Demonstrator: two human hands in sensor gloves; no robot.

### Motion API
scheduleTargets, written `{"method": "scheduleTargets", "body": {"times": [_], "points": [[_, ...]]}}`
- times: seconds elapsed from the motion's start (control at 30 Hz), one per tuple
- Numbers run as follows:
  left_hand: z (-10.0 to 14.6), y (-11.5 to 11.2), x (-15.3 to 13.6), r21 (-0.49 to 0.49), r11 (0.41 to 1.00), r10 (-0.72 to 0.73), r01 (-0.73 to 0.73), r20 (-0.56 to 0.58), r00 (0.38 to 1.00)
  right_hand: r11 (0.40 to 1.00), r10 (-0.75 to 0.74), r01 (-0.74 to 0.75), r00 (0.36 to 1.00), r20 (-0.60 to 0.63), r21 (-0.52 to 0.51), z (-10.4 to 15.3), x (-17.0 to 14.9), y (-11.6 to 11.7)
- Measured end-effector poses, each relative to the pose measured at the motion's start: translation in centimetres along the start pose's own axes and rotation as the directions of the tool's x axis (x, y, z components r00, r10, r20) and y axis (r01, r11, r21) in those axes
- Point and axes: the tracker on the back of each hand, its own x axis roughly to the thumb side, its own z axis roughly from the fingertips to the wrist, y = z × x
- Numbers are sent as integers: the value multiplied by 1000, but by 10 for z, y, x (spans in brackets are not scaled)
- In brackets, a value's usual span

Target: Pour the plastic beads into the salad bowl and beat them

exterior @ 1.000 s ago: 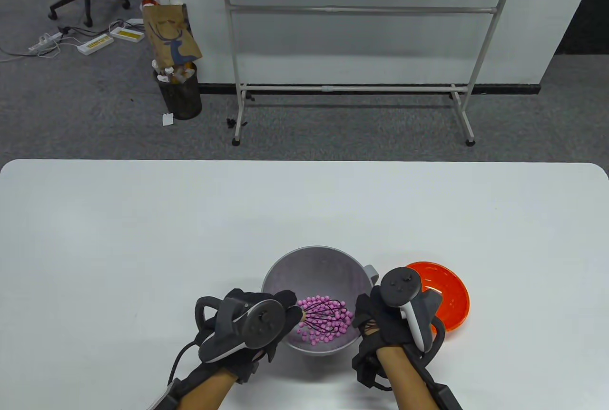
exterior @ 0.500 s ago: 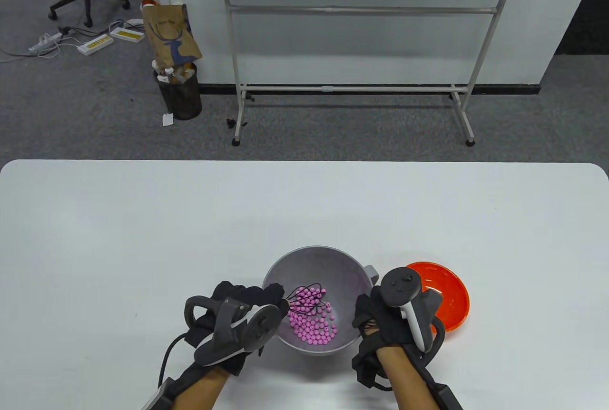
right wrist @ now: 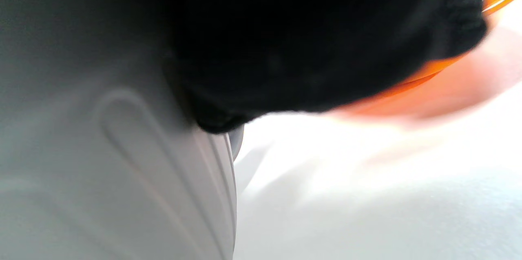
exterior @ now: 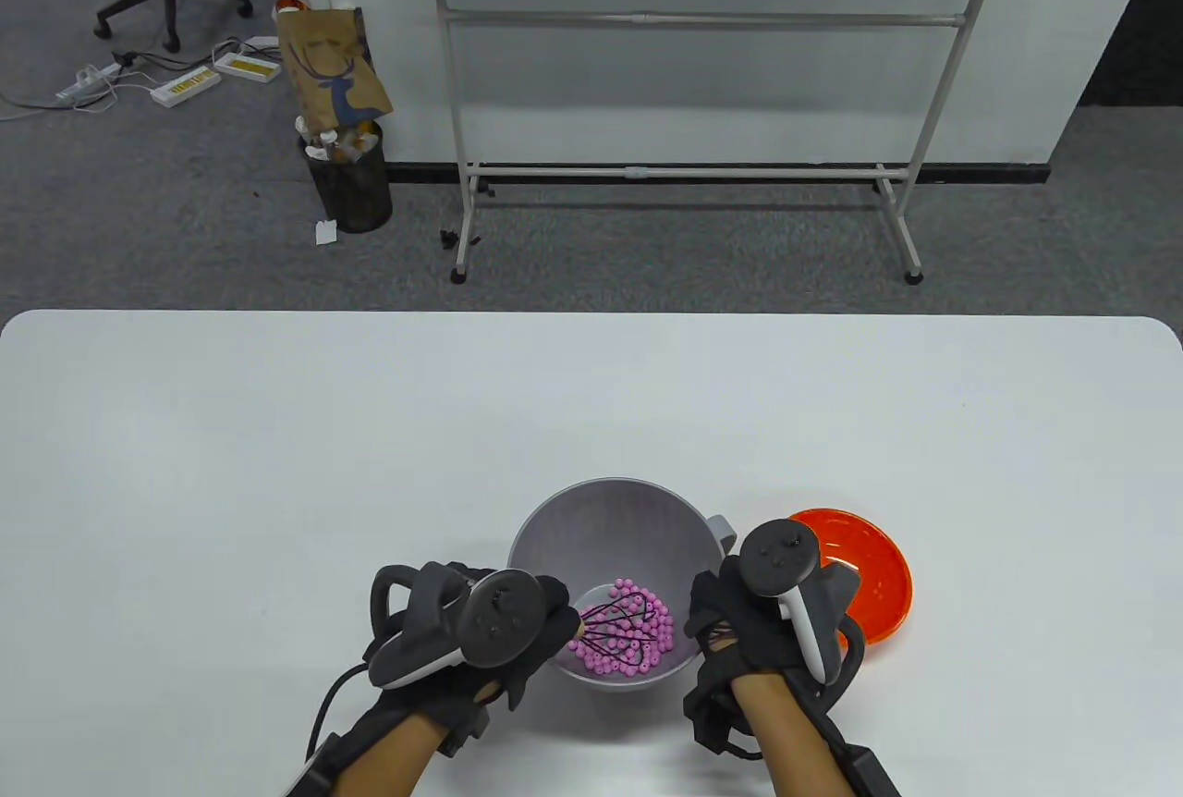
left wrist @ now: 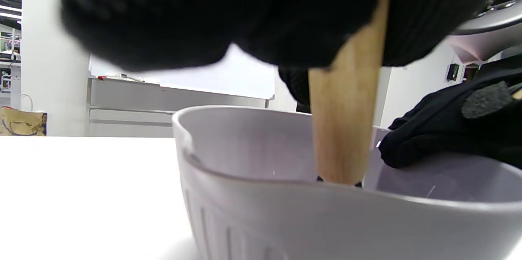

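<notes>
The whisk [exterior: 617, 623] lies at a slant here, its long axis running from the wooden handle at the bowl's near-left rim down and rightward to the black wire head, which points toward the right wall of the salad bowl [exterior: 616, 501] and sits in among the pink plastic beads [exterior: 647, 640]. The left hand [exterior: 481, 635] has its fingers curled round that handle, and in the left wrist view the pale wood drops out of the gloved fist, nearly upright there, and goes in just behind the bowl's near rim. The beads are heaped in the bottom of the bowl toward the near side, the far half of the bowl floor bare. The right hand [exterior: 739, 626] is on the bowl's right rim; in the right wrist view the glove lies against the ribbed outer wall, probably gripping the edge, though the blur hides the fingertips. The orange dish [exterior: 873, 561] sits just right of the bowl, partly under the right hand's tracker. The bowl stands close to the near edge of the white table [exterior: 277, 446], with broad open surface to the left, right and far side, and the table's far edge well off from everything
</notes>
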Motion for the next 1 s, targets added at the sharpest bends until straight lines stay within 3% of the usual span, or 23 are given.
{"method": "scheduleTargets", "body": {"times": [0.13, 0.43, 0.6, 0.77, 0.9, 1.0], "points": [[0, -8, -2, 112, 994, -6, 10, -31, 1000, 1000, 0, 0, 1000, 0, 0, 0, 0, 0], [0, -11, -17, 190, 973, -114, 132, -104, 988, 1000, -1, 1, 1000, 2, 1, 0, 0, 0], [2, -1, -15, 173, 965, -187, 200, -88, 978, 1000, -3, 3, 1000, 1, 3, 0, 0, 0], [3, 11, -3, 53, 968, -239, 243, -81, 968, 1000, -4, 4, 1000, 2, 4, 0, 0, 0], [5, 19, 3, -15, 980, -201, 200, -56, 978, 1000, -3, 3, 1000, 4, 3, 0, 0, 0], [5, 18, 0, -48, 996, -81, 79, -31, 996, 1000, -5, 5, 1000, 4, 5, 0, 0, 0]]}}
